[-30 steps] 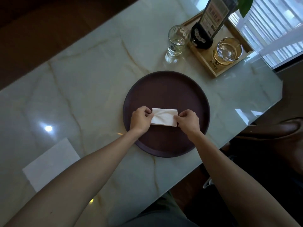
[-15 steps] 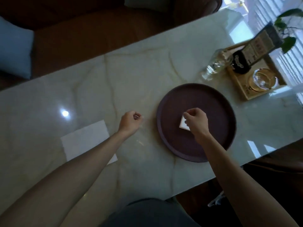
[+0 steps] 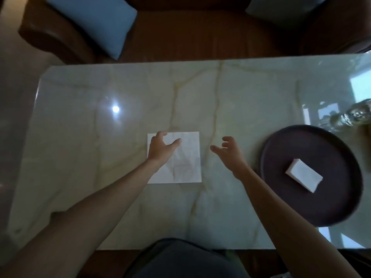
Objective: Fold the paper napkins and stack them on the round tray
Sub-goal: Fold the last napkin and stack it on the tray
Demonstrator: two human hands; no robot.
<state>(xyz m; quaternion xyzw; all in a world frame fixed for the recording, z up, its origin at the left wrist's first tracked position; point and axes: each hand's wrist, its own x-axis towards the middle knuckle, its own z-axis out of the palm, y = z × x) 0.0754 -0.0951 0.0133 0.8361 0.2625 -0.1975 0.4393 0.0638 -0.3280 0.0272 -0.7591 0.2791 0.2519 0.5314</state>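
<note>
A flat, unfolded white napkin point(image 3: 182, 159) lies on the marble table point(image 3: 80, 157) in the middle of the view. My left hand point(image 3: 161, 148) hovers over its left part, fingers spread and empty. My right hand point(image 3: 228, 152) hangs just right of the napkin, fingers loosely spread, holding nothing. A folded white napkin point(image 3: 304, 175) rests on the dark round tray point(image 3: 281, 201) at the right.
A clear glass point(image 3: 349, 117) stands at the far right edge beyond the tray. A brown sofa point(image 3: 200, 35) with a blue cushion point(image 3: 96, 21) runs along the table's far side. My lap is at the near edge.
My right hand let go of the folded napkin on the tray and moved left. My left hand reached over the flat napkin. The view swung left, putting the tray at the right.
</note>
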